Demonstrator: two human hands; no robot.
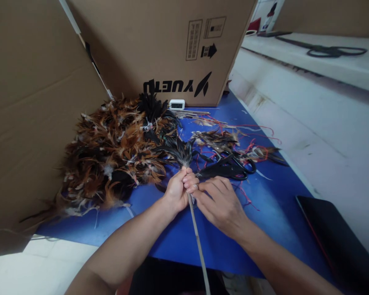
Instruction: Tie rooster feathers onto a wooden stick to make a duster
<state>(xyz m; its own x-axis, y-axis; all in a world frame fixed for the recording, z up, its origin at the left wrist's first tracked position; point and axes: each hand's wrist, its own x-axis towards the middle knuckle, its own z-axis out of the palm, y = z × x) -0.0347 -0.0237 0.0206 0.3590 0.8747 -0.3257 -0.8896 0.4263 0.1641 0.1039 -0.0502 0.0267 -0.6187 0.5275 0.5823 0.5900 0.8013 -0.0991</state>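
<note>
My left hand [180, 188] is wrapped round the top of a thin stick [197, 237], just under a tuft of dark feathers [181, 150]. The stick slants down toward my body. My right hand [219, 200] is closed in a pinch against the left fingers, beside the stick; whatever lies between its fingertips is hidden. Black-handled scissors [226, 169] rest on the blue table just beyond my right hand. To the left lies a large heap of brown and black feather bunches [110, 151], close to the dark tuft.
A tall cardboard box [160, 45] stands at the back, with another cardboard panel [24, 102] on the left. A small white digital display [176, 105], red strings [249, 127] and loose feathers [217, 140] lie beyond. A black phone-like slab [332, 233] is at the right; large scissors [329, 50] lie on a ledge.
</note>
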